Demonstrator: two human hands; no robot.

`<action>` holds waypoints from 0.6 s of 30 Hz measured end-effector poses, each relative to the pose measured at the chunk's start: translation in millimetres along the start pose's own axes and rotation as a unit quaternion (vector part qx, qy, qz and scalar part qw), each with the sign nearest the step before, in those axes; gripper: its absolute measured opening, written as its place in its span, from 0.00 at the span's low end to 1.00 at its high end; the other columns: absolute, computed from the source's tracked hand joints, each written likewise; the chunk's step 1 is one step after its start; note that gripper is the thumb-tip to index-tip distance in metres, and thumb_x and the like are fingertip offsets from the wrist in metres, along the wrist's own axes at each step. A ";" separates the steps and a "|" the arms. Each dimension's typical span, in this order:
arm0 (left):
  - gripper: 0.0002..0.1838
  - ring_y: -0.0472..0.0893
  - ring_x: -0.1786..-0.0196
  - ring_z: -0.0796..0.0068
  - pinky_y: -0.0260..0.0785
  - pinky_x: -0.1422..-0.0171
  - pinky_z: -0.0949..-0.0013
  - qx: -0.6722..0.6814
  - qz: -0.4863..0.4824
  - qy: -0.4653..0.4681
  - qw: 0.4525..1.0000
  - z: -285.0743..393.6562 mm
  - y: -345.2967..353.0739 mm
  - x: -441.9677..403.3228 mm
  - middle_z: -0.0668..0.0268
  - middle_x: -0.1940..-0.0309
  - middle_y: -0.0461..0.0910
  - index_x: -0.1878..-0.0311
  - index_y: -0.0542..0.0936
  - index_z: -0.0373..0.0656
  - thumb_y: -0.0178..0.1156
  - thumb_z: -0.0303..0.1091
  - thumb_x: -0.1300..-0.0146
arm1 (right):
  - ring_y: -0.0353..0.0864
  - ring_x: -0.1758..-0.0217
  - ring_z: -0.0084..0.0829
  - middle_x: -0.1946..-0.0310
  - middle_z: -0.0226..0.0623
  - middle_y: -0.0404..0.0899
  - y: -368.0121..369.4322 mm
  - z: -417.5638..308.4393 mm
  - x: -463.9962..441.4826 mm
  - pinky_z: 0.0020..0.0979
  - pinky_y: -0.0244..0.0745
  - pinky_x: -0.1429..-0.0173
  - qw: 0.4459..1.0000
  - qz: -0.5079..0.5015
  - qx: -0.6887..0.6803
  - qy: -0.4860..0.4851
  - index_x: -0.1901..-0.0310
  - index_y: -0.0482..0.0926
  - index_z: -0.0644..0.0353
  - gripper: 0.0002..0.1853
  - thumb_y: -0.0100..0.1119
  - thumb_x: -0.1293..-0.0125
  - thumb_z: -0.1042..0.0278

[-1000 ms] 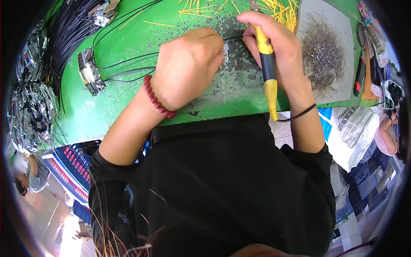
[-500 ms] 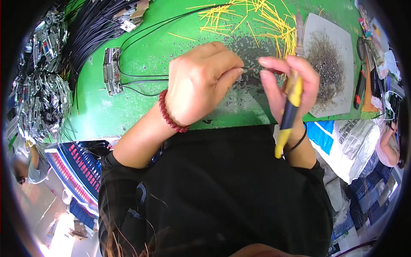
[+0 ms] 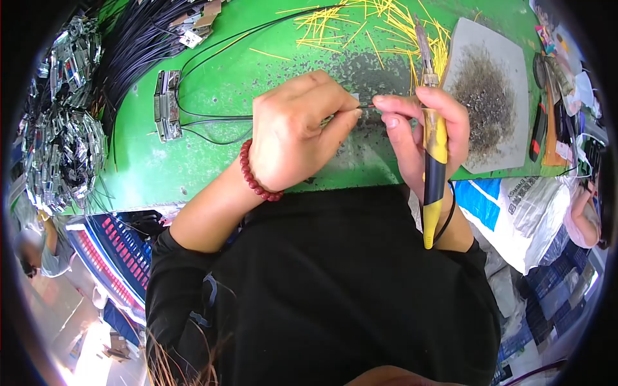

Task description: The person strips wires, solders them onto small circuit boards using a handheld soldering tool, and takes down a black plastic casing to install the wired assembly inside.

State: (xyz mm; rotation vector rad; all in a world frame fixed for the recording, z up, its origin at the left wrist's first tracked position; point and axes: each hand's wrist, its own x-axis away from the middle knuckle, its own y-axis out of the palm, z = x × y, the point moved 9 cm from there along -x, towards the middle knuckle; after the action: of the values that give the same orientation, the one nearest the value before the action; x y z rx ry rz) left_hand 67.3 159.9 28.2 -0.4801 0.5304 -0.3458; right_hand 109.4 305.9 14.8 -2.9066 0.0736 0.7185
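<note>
Left hand [image 3: 299,122], red bead bracelet [image 3: 246,170] on the wrist: thumb and index pinched together on a thin black insulated wire [image 3: 365,106], short end poking out past my fingertips. That wire sits above the green, worn-paint tabletop [image 3: 135,170], in the gap between my two hands.

Right hand [image 3: 454,128]: gripping a yellow-and-black handled soldering iron [image 3: 435,138], metal tip pointing away from me, tail toward my body. Right index fingertip is at the wire's end, thumb just below; can't tell if either touches it.

Thin black leads [image 3: 215,118] run from my left hand to a small shiny silver metal part [image 3: 167,106] on the tabletop. Beyond my hands: scattered thin yellow sticks [image 3: 325,27]. Right of the iron: flat light-grey slab [image 3: 513,74] with dark gritty residue. Far left: heaped shiny silver parts [image 3: 64,145], black cable bundle [image 3: 138,51] beside them.
</note>
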 end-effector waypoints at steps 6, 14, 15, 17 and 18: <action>0.07 0.81 0.72 0.64 0.74 0.70 0.67 -0.019 0.013 0.041 0.999 3.8 3.9 4.1 0.65 0.74 0.80 0.70 0.82 0.42 0.70 0.23 0.52 | 0.86 0.56 0.30 0.51 0.40 0.75 3.0 14.2 -5.3 0.24 0.80 0.57 0.995 -0.003 -0.051 0.084 0.42 0.68 0.63 0.25 0.62 0.41 0.88; 0.05 0.81 0.70 0.69 0.74 0.66 0.71 0.086 -0.040 -0.102 0.990 -13.0 8.4 5.0 0.61 0.72 0.81 0.68 0.82 0.37 0.68 0.19 0.47 | 0.80 0.66 0.18 0.70 0.31 0.82 8.0 29.6 -9.1 0.19 0.75 0.62 0.988 -0.018 -0.076 0.135 0.43 0.72 0.60 0.24 0.65 0.40 0.84; 0.05 0.81 0.68 0.68 0.74 0.64 0.70 0.063 -0.045 -0.109 0.991 -15.9 9.3 5.0 0.61 0.71 0.80 0.68 0.81 0.37 0.67 0.19 0.46 | 0.80 0.66 0.18 0.69 0.32 0.82 7.6 24.9 -9.7 0.19 0.75 0.63 0.995 -0.030 -0.018 0.093 0.43 0.72 0.60 0.24 0.65 0.40 0.84; 0.04 0.81 0.66 0.66 0.74 0.62 0.68 0.039 -0.051 -0.119 0.991 -20.4 12.9 5.9 0.61 0.71 0.80 0.68 0.80 0.37 0.67 0.20 0.46 | 0.81 0.66 0.19 0.67 0.35 0.84 2.1 23.9 -3.9 0.20 0.76 0.62 0.997 -0.010 0.077 0.022 0.42 0.71 0.61 0.21 0.61 0.36 0.82; 0.05 0.81 0.65 0.64 0.74 0.61 0.66 -0.011 -0.038 -0.080 0.996 -15.4 13.2 4.3 0.61 0.70 0.80 0.69 0.79 0.37 0.66 0.20 0.46 | 0.80 0.68 0.19 0.67 0.36 0.85 -4.1 29.0 -1.3 0.19 0.75 0.63 0.998 0.015 0.028 0.062 0.41 0.71 0.63 0.20 0.59 0.34 0.80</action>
State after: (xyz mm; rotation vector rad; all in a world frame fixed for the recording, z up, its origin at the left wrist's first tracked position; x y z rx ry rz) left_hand 64.7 163.8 8.0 -0.5452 0.3612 -0.3714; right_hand 95.3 314.4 -9.4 -2.8989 0.1492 0.5295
